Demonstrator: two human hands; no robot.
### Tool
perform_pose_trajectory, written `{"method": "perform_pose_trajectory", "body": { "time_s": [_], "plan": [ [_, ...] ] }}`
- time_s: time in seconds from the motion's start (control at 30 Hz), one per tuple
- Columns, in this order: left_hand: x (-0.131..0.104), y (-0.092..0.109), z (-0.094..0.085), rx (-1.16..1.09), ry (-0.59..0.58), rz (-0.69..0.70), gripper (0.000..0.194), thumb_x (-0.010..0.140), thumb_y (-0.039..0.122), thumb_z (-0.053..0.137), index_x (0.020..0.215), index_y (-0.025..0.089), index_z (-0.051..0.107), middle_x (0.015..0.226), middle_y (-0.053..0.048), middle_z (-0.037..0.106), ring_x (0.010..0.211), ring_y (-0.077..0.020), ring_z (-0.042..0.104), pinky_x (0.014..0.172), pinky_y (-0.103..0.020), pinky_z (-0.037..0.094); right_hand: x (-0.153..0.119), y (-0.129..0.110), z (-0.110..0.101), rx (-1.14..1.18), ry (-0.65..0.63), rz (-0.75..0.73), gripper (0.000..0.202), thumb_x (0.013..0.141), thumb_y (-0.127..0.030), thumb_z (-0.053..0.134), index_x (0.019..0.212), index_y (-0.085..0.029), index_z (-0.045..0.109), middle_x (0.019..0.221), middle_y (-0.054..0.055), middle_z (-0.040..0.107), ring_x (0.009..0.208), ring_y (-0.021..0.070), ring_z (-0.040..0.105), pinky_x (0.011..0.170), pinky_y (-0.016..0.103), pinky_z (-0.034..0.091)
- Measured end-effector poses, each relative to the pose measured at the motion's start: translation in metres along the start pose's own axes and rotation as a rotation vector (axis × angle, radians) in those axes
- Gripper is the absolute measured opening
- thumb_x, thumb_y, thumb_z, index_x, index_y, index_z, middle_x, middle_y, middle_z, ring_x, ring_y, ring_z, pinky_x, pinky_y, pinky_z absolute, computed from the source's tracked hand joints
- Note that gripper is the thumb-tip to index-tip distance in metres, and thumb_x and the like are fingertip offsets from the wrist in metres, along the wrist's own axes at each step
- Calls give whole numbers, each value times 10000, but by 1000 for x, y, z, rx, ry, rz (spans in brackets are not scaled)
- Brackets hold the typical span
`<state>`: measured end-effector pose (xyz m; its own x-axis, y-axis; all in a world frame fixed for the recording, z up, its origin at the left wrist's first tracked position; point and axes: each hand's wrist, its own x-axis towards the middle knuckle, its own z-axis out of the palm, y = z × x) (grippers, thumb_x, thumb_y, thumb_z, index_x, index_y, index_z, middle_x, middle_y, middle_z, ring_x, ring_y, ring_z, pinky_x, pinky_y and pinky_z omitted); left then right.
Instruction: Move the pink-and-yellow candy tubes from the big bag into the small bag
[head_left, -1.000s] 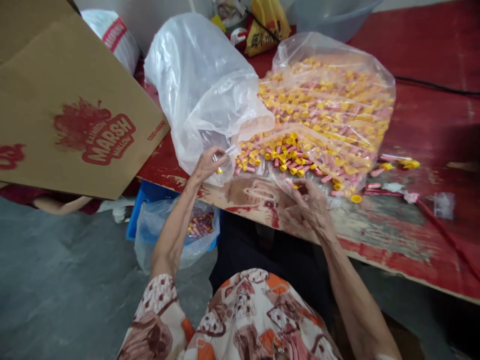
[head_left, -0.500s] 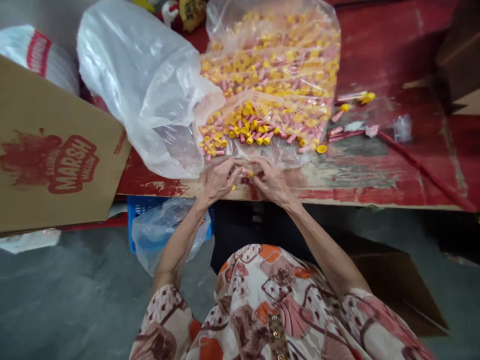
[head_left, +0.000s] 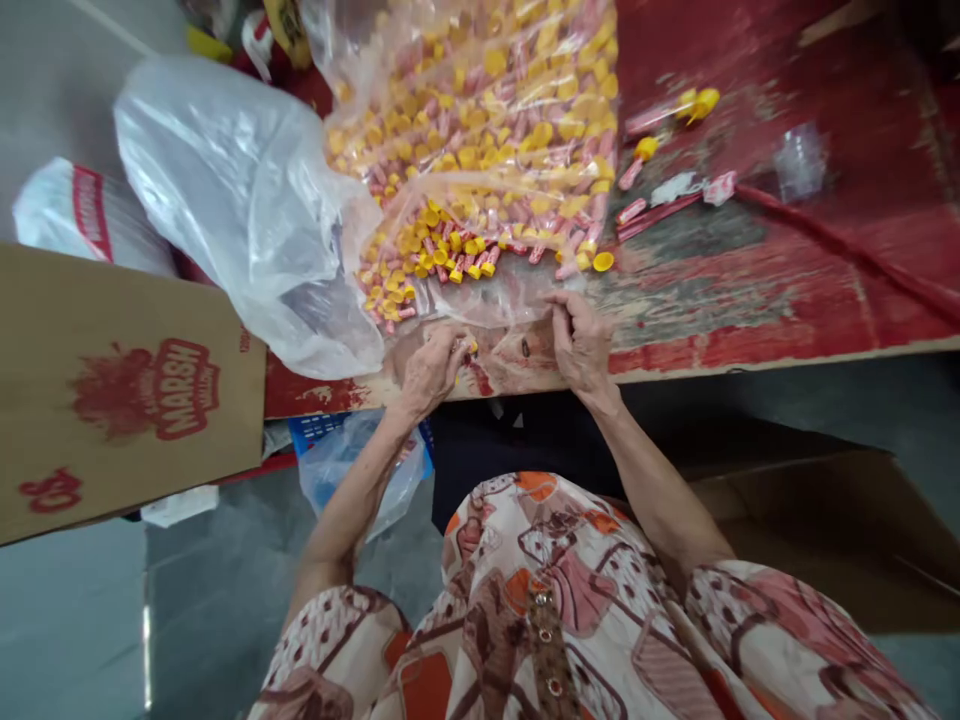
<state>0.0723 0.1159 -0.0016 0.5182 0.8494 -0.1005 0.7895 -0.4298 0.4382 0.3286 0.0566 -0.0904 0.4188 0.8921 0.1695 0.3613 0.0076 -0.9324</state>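
At the table's front edge, my left hand [head_left: 431, 372] pinches a small piece with a yellow end [head_left: 471, 346]. My right hand [head_left: 583, 342] is at the front edge of a clear plastic bag [head_left: 517, 285], thumb and forefinger curled together; what is between them, if anything, is too small to name. Many small pink tubes with yellow caps [head_left: 457, 245] fill the bag and show at its open mouth. One round yellow cap [head_left: 603, 261] lies just behind my right hand.
A cardboard box [head_left: 135, 400] stands at the left, beside a milky plastic bag [head_left: 247, 210]. Loose capped tubes [head_left: 639, 163] and a red strip [head_left: 847, 238] lie on the red table [head_left: 795, 300]. Below are a blue basket [head_left: 319, 428] and an open carton [head_left: 817, 530].
My hands have moved apart, the right one going right to the bag's edge. The camera view has turned, so the table contents appear shifted left.
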Motion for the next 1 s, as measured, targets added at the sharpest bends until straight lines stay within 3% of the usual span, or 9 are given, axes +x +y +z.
{"method": "perform_pose_trajectory", "body": {
  "time_s": [0.2, 0.4, 0.57, 0.7, 0.8, 0.9, 1.0],
  "plan": [
    [3, -3, 0, 44, 53, 51, 105, 1148, 272, 664, 1224, 222, 715, 1011, -41, 773, 881, -192, 729, 879, -300, 595, -2, 2, 4, 20, 26, -37, 503, 1246, -507, 368, 1381, -235, 769, 977, 73, 829, 821, 247, 756, 819, 362, 613],
    [4, 6, 17, 106, 250, 36, 103, 1163, 289, 639, 1212, 224, 702, 1083, -79, 775, 985, -233, 742, 914, -332, 583, 1, 7, 5, -8, 2, -71, 482, 1217, -504, 396, 1318, -240, 786, 994, 86, 832, 874, 262, 771, 878, 382, 624],
    [6, 14, 37, 162, 186, -26, 64, 1127, 254, 694, 1091, 224, 649, 1056, -84, 760, 998, -252, 745, 886, -329, 555, 1, 8, 2, -28, 7, -67, 432, 1130, -441, 433, 1271, -234, 785, 1004, 95, 839, 898, 280, 778, 920, 428, 636],
    [7, 19, 46, 119, 252, -37, 41, 1144, 231, 684, 1153, 212, 648, 1148, -105, 769, 1051, -248, 769, 872, -319, 562, 2, 4, -1, -38, 26, -44, 477, 1107, -545, 451, 1220, -229, 790, 944, 87, 827, 873, 279, 778, 883, 419, 626],
    [4, 18, 51, 40, 179, -12, 87, 1100, 190, 731, 1108, 210, 647, 1102, -87, 772, 1035, -243, 783, 856, -313, 587, 3, -2, -3, -62, 48, -19, 521, 1083, -616, 467, 1177, -218, 789, 906, 90, 816, 837, 281, 766, 856, 416, 613],
    [-19, 4, 44, -59, 242, -53, 84, 1101, 213, 724, 1168, 219, 674, 1152, -82, 782, 1092, -240, 795, 927, -325, 628, 2, -7, -5, -87, 66, -3, 513, 1050, -616, 487, 1148, -209, 783, 874, 98, 805, 808, 287, 752, 849, 425, 603],
    [-80, -25, 30, -110, 469, -294, 139, 1143, 265, 636, 1270, 236, 686, 1238, -100, 778, 1090, -242, 803, 940, -345, 656, 2, -8, -6, -93, 70, -8, 516, 1037, -622, 505, 1148, -202, 785, 877, 103, 794, 814, 291, 747, 872, 435, 604]
  ]
}}
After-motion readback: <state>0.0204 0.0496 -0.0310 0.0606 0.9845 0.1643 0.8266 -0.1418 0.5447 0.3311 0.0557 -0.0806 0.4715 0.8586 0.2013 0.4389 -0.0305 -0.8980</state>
